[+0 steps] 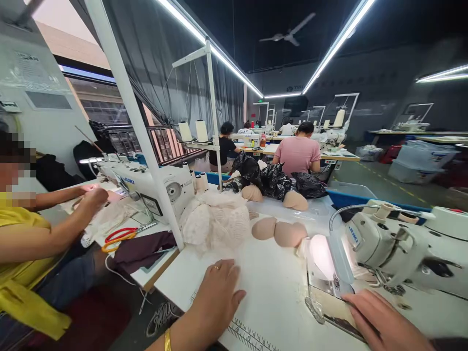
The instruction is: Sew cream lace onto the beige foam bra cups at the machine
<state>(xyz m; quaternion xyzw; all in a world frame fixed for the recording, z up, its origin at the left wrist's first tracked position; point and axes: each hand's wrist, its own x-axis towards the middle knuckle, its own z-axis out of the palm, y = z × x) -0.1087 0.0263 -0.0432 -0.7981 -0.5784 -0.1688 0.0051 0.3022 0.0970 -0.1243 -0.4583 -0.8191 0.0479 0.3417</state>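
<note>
My left hand [219, 295] rests palm down on the white sewing table [268, 278], fingers lying apart and holding nothing. My right hand [378, 314] is at the bed of a white sewing machine [380, 243]; its fingertips touch near the front edge of the plate, and whether they pinch anything is too small to tell. A lit pale fabric piece [321, 258] lies by the needle area. Two joined beige cups [280, 231] sit behind, beside a heap of cream lace [215, 222].
At the left, a person in yellow works at another sewing machine [164, 187]. Red and orange scissors [120, 236] lie by dark cloth [146, 251]. A white pole [135, 122] rises beside the table. Black bags [274, 180] and a blue bin [356, 197] stand behind.
</note>
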